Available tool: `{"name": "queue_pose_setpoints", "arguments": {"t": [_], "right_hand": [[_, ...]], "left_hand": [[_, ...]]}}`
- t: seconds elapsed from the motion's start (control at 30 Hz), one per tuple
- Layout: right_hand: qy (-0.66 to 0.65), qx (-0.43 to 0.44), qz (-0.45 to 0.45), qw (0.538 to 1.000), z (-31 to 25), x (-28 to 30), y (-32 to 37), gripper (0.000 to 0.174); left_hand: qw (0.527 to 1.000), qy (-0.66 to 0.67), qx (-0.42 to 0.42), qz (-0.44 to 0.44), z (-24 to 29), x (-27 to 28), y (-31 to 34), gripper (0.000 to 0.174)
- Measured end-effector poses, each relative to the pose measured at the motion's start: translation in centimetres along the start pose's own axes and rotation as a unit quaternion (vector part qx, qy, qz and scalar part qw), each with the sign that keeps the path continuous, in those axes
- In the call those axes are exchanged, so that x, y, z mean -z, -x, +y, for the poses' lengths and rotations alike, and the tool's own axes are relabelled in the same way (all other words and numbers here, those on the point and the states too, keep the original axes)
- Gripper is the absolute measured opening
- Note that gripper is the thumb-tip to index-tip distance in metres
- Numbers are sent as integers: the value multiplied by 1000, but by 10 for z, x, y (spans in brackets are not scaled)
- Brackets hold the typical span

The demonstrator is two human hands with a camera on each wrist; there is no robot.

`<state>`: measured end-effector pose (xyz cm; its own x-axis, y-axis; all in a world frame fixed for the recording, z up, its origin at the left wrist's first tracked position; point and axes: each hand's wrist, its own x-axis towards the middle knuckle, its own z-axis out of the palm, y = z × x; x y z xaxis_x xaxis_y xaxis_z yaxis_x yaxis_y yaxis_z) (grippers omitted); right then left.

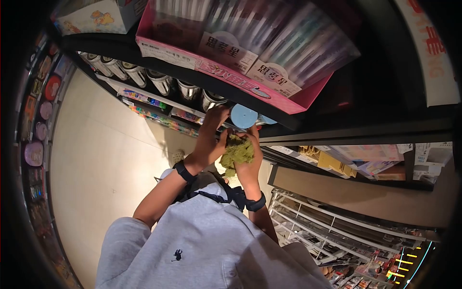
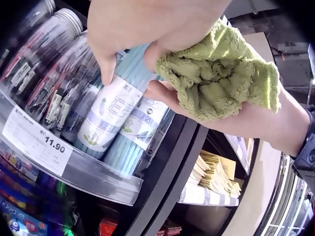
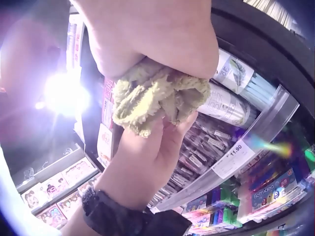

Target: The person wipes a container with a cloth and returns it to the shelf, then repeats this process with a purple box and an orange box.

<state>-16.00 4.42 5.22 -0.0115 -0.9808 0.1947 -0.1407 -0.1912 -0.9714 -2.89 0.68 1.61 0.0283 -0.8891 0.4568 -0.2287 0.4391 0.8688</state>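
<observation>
A crumpled green cloth (image 1: 237, 153) is gripped by my right hand (image 1: 249, 172); it bunches out beside the palm in the left wrist view (image 2: 221, 81). My left hand (image 1: 208, 144) reaches to a clear canister of pale blue sticks with a white label (image 2: 110, 115), its fingers and thumb around the upper part. From above, the canister's round blue lid (image 1: 244, 116) shows just beyond both hands. A second blue canister (image 2: 133, 142) stands right beside it. In the right wrist view the cloth (image 3: 155, 96) lies between both hands and partly hides the fingers.
Clear jars of pens (image 2: 61, 93) line the shelf behind a plastic edge with an 11.90 price tag (image 2: 37, 140). Above stands a pink box of pens (image 1: 216, 70) on a black shelf. Coloured packs (image 3: 273, 191) sit lower down; pale floor (image 1: 106, 144) lies to the left.
</observation>
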Motion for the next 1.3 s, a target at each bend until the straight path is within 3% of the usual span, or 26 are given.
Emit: {"name": "queue_pose_setpoints", "arguments": {"t": [0.03, 0.13, 0.27, 0.4, 0.47, 0.57, 0.63, 0.87, 1.03, 1.1, 1.3], "right_hand": [[-6, 6, 3, 1000, -3, -2, -1, 38], [-4, 1, 33, 999, 4, -3, 2, 38], [41, 1, 75, 996, -3, -10, 2, 47], [105, 26, 38, 993, -4, -3, -2, 51], [61, -26, 25, 997, -11, -2, -6, 51], [42, 4, -9, 999, -1, 4, -6, 53], [17, -2, -11, 1000, -5, 1, -9, 54], [-50, -61, -29, 996, 1, 4, -10, 66], [-75, -113, -12, 991, 24, -3, -7, 71], [-29, -122, 3, 992, 31, -7, -7, 67], [-53, -146, 9, 988, 40, -15, -9, 49]], "left_hand": [[998, 56, 30, -13, -2, -2, 1, 68], [999, -1, -7, -54, 5, 5, -3, 76], [995, 39, 32, -82, 6, 7, -2, 83], [997, 12, 25, -73, 12, 5, -1, 91], [997, -12, 33, -74, 16, 4, -2, 94], [997, -11, 17, -68, 18, 0, 3, 98], [997, 15, 52, -62, 17, -1, -1, 100], [996, -16, 43, -77, 16, 2, 0, 95], [986, -46, 101, -123, 1, 4, 6, 88], [986, -48, 88, -135, -8, 4, 7, 87], [979, -42, 82, -180, -21, 8, 9, 87]]}}
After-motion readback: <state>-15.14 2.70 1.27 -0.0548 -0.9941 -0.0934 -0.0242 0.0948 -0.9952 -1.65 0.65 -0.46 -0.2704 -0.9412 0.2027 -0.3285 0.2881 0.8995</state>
